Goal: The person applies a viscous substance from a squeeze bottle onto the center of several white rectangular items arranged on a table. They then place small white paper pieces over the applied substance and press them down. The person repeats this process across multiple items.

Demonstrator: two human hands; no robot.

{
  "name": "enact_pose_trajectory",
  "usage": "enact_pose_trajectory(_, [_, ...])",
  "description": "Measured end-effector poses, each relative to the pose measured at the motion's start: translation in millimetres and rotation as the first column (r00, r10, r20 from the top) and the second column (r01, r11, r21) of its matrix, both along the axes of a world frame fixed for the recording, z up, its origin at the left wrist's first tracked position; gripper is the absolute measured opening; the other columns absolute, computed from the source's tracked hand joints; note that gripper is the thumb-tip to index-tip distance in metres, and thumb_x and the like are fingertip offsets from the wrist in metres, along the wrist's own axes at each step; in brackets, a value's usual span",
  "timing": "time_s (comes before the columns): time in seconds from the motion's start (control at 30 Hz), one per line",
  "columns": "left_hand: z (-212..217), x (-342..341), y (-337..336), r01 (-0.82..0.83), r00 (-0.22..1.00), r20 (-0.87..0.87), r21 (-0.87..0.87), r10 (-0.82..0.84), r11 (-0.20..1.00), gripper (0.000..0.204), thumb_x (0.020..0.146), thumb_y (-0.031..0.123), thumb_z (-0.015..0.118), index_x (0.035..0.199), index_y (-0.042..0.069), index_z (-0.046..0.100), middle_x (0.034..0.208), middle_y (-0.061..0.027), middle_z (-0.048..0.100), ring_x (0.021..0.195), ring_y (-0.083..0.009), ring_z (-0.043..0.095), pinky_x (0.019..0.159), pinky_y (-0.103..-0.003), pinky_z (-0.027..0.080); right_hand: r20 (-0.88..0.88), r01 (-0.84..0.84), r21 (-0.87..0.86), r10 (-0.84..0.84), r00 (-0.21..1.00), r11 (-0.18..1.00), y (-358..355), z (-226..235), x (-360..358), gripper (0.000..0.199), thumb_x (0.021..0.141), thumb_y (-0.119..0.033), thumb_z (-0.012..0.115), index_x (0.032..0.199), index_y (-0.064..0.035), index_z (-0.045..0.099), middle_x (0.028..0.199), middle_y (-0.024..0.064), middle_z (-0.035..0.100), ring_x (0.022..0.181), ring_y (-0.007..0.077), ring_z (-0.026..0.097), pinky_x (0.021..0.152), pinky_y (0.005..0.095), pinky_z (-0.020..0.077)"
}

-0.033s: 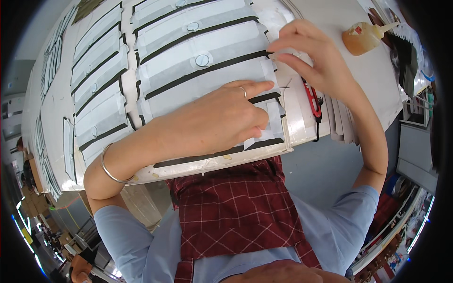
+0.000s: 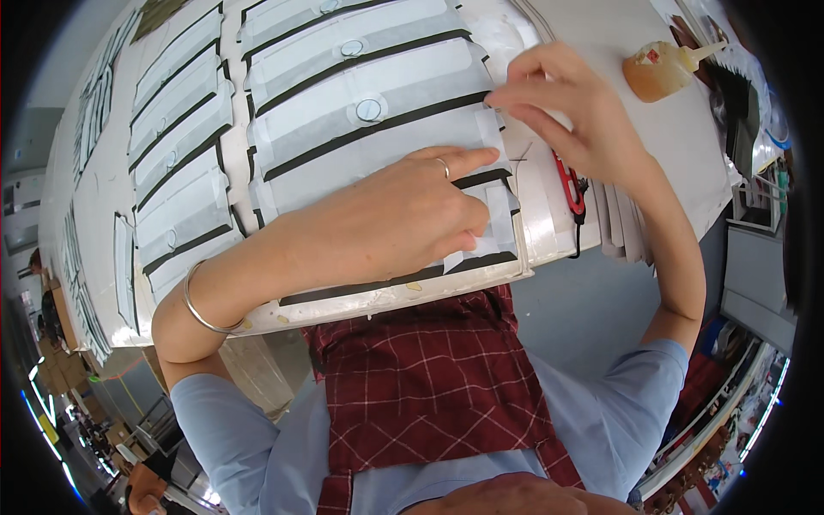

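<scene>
Several white panels with black edge strips lie in overlapping rows, and the near panel is under my hands. My left hand rests on its right part. The forefinger is stretched out flat toward the edge, while the other fingers bend under, close to a small white tab. My right hand is raised at the right ends of the panels. Its thumb and forefinger come together in a pinch beside the end of a black strip; what is between the fingertips is too small to make out.
A red-handled cutter lies right of the panels, beside a stack of grey sheets. A squeeze bottle of amber liquid lies at the far right. More panels form a column on the left. The table's front edge runs close to my apron.
My right hand has lowered slightly, and its thumb and forefinger have drawn closer together near the strip end. My left hand has stayed in place on the panel.
</scene>
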State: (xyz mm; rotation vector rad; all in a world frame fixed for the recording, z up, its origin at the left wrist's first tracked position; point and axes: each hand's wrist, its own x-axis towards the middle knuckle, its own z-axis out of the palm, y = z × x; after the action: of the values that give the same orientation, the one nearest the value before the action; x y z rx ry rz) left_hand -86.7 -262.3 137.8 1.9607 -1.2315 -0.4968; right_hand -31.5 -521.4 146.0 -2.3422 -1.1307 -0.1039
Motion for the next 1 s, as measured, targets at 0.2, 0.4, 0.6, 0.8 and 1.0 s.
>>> enact_pose_trajectory(0.2, [-3.6, -3.7, 1.1, -0.030, 0.997, -0.067, 0.016, 0.031, 0.999, 0.025, 0.093, 0.022, 0.070, 0.082, 0.000, 0.065, 0.127, -0.0338, 0.062, 0.138, -0.0411, 0.047, 0.106, -0.048, 0.044, 0.267, -0.018, -0.233, 0.082, 0.960, 0.972, -3.7, -7.4, -20.5, 0.034, 0.073, -0.004, 0.069, 0.106, -0.0103, 0.075, 0.107, 0.0010, 0.064, 0.098, 0.0202, 0.063, 0.072, 0.0328, 0.0562])
enact_pose_trajectory(0.4, [-3.5, -3.4, 2.3, -0.034, 0.995, -0.091, -0.002, 0.033, 0.999, 0.021, 0.093, 0.021, 0.070, 0.085, 0.002, 0.066, 0.130, -0.0283, 0.064, 0.132, -0.0394, 0.053, 0.103, -0.046, 0.046, 0.192, 0.001, -0.235, 0.046, 0.980, 0.972, -2.9, -14.2, -28.0, 0.041, 0.076, -0.004, 0.067, 0.115, -0.0096, 0.074, 0.109, 0.0014, 0.064, 0.098, 0.0196, 0.063, 0.074, 0.0324, 0.0563])
enact_pose_trajectory(0.6, [15.4, 14.5, -1.4, -0.394, 0.866, -0.350, -0.036, 0.358, 0.918, 0.023, 0.096, 0.026, 0.072, 0.097, 0.004, 0.070, 0.113, -0.0168, 0.074, 0.077, -0.0143, 0.067, 0.074, -0.029, 0.052, -0.233, 0.108, 0.126, -0.077, 0.969, 0.986, 2.4, 8.0, -17.0, 0.028, 0.092, -0.007, 0.066, 0.120, -0.0059, 0.071, 0.102, 0.0016, 0.067, 0.092, 0.0146, 0.062, 0.076, 0.0280, 0.0519])
enact_pose_trajectory(0.8, [8.7, 25.3, -0.2, -0.534, 0.693, -0.570, 0.005, 0.441, 0.845, 0.028, 0.096, 0.024, 0.073, 0.102, -0.003, 0.071, 0.088, -0.0045, 0.072, 0.078, -0.0085, 0.063, 0.075, -0.026, 0.051, -0.854, 0.422, 0.284, 0.026, 0.520, 0.861, 14.8, 14.5, -27.0, 0.020, 0.096, -0.019, 0.073, 0.110, -0.0047, 0.071, 0.093, -0.0026, 0.068, 0.078, 0.0029, 0.057, 0.069, 0.0217, 0.0448])
enact_pose_trajectory(1.0, [-2.8, 21.8, -3.6, -0.538, 0.724, -0.521, -0.016, 0.452, 0.843, 0.027, 0.095, 0.023, 0.074, 0.103, -0.003, 0.072, 0.089, -0.0041, 0.073, 0.080, -0.0099, 0.064, 0.076, -0.027, 0.052, -0.830, 0.433, 0.166, -0.112, 0.547, 0.886, 21.7, 8.0, -22.3, 0.014, 0.092, -0.019, 0.078, 0.093, -0.0051, 0.074, 0.080, -0.0061, 0.066, 0.061, -0.0007, 0.045, 0.055, 0.0173, 0.0363])
